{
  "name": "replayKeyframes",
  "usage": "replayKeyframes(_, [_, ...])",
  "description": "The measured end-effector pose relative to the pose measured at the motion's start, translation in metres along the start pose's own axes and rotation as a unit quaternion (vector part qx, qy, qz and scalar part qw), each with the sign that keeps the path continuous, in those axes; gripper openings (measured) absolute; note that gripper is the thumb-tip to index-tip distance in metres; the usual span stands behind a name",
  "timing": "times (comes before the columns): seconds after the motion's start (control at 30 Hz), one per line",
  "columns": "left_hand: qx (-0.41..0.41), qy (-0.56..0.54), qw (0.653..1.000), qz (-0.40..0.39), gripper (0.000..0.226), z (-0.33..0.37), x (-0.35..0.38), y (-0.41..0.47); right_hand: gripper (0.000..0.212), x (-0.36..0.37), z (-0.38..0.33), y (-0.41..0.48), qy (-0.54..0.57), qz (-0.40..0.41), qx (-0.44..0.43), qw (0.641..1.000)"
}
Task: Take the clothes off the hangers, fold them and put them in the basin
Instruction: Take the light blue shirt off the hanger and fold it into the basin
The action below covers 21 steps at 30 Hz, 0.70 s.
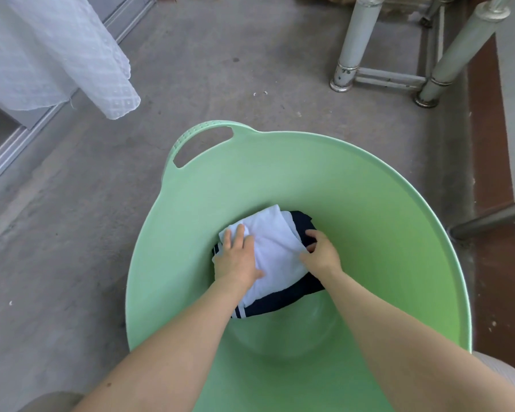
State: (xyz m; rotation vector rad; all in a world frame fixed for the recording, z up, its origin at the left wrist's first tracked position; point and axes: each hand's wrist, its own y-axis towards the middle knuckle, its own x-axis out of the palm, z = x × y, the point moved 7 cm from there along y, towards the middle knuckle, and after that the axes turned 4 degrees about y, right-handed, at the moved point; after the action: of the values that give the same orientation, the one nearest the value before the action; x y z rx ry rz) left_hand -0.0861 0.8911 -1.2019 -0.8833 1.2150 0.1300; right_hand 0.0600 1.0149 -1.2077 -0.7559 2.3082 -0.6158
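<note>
Two bare arms (pixel 176 337) reach down from the bottom edge into a big green basin (pixel 369 203). The basin sits on a grey floor (pixel 72 233) and has a handle hole (pixel 202 144) on its far left rim.

A folded white cloth (pixel 277 248) lies at the bottom of the basin. It rests on top of a dark cloth (pixel 283 301) with white stripes at its edge. The dark cloth sticks out under the white one on the near side and on the right.

The left hand (pixel 237 260) lies flat on the left part of the white cloth, with its fingers straight and a little spread, pressing down. The right hand (pixel 321 252) is at the right edge of the white cloth. Its fingers are curled and it pinches that edge, thumb on top.

A white lacy cloth (pixel 42 55) hangs at the top left. Pale metal legs (pixel 354 46) stand on the floor at the top right.
</note>
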Motion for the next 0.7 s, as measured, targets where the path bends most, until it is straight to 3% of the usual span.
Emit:
replayKeyframes(0.13, [-0.018, -0.042, 0.998, -0.052, 0.105, -0.004, 0.020, 0.000, 0.074, 0.014, -0.005, 0.002, -0.250, -0.021, -0.105, 0.962])
replayKeyframes(0.27, [-0.021, -0.060, 0.995, -0.073, 0.110, -0.010, 0.030, 0.011, 0.075, 0.036, 0.008, 0.017, -0.246, -0.092, -0.072, 0.962])
replayKeyframes(0.43, [-0.007, -0.056, 0.994, -0.096, 0.110, -0.016, 0.020, 0.023, 0.068, 0.028, 0.002, 0.023, -0.227, -0.067, -0.030, 0.971])
replayKeyframes(0.5, [-0.005, -0.048, 0.995, -0.087, 0.100, -0.015, 0.001, 0.018, 0.065, 0.017, -0.011, 0.011, -0.191, -0.053, -0.017, 0.980])
replayKeyframes(0.7, [0.007, -0.065, 0.996, -0.068, 0.040, -0.002, -0.107, -0.031, 0.037, -0.040, -0.084, -0.056, -0.079, -0.055, -0.006, 0.995])
